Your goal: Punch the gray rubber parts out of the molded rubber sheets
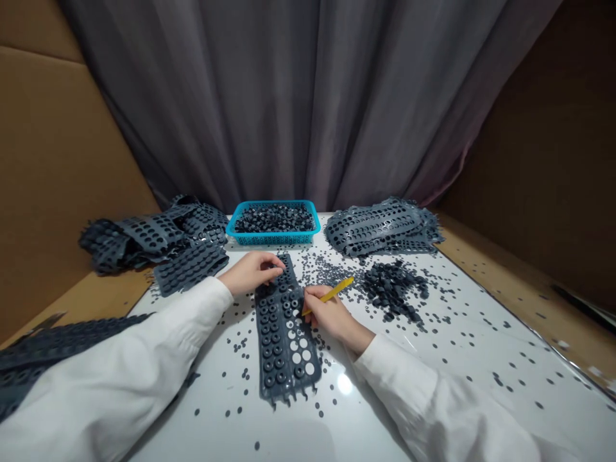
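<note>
A dark grey rubber sheet of moulded round parts lies lengthwise on the white table in front of me. Several holes along its right side show the white surface beneath, while ring-shaped parts fill the left rows. My right hand grips a yellow pen-like tool, its tip down at the sheet's right rows. On the upper left part of the sheet rests my left hand, thumb and fingers curled close together. Whether anything small is between those fingertips is hidden.
Behind the sheet stands a blue basket of small dark parts. Punched sheets are stacked at the back right, near a loose pile of parts. More sheets lie at the left. Small dark discs litter the table; cardboard walls flank it.
</note>
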A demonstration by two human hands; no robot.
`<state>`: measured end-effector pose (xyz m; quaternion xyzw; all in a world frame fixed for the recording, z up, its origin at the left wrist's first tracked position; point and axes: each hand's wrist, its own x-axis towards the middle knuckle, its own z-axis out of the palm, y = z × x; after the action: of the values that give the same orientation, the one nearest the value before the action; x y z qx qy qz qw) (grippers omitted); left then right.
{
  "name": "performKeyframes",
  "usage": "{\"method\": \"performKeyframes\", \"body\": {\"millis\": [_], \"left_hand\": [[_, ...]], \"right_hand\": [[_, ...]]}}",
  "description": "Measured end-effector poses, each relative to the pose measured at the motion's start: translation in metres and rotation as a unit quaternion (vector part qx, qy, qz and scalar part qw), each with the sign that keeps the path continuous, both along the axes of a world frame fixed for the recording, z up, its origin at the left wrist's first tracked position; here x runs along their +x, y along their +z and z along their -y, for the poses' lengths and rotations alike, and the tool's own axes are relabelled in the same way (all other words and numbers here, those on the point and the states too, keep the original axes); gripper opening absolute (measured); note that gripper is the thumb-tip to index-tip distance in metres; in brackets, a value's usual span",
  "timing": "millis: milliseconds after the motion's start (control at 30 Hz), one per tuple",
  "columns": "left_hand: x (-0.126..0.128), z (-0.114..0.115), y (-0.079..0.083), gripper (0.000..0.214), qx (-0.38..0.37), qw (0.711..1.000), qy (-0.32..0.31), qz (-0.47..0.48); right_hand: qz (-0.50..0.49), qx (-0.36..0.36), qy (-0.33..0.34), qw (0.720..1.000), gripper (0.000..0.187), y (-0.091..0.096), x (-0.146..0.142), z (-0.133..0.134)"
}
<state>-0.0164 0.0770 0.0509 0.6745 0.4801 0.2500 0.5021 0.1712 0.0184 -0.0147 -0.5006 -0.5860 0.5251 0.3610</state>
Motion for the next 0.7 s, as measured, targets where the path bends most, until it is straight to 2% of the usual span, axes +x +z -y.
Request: {"method": "performKeyframes", "body": {"millis": [67,167,333,467,533,600,700], "left_hand": [[0.002,0.008,-0.015,0.014,-0.090,0.994,0.031,0.048],[0.004,0.021,-0.027,0.011,-0.142,0.985,0.046,0.081],[0.005,0.031,-0.026,0.007,-0.196,0.971,0.047,0.130],[0.007,0.032,-0.028,0.013,-0.209,0.970,0.021,0.118],[0.006,0.032,-0.031,0.019,-0.162,0.984,-0.014,0.070],[0.006,0.034,-0.033,0.017,-0.051,0.997,-0.059,-0.012],[0.005,0.037,-0.032,0.012,0.124,0.975,-0.119,-0.142]], "right_hand": [[-0.018,0.004,0.000,1.000,0.022,0.001,0.001,0.001],[-0.040,0.002,-0.003,0.999,0.020,0.005,0.002,0.004],[-0.023,-0.012,0.004,1.000,0.020,0.012,-0.001,0.007],[-0.002,0.006,0.013,1.000,0.022,0.009,-0.002,0.008],[0.008,0.021,0.015,1.000,0.023,0.008,-0.002,0.008],[0.007,0.020,0.017,1.000,0.023,0.008,-0.002,0.008],[0.012,0.021,0.018,1.000,0.023,0.010,-0.002,0.008]]}}
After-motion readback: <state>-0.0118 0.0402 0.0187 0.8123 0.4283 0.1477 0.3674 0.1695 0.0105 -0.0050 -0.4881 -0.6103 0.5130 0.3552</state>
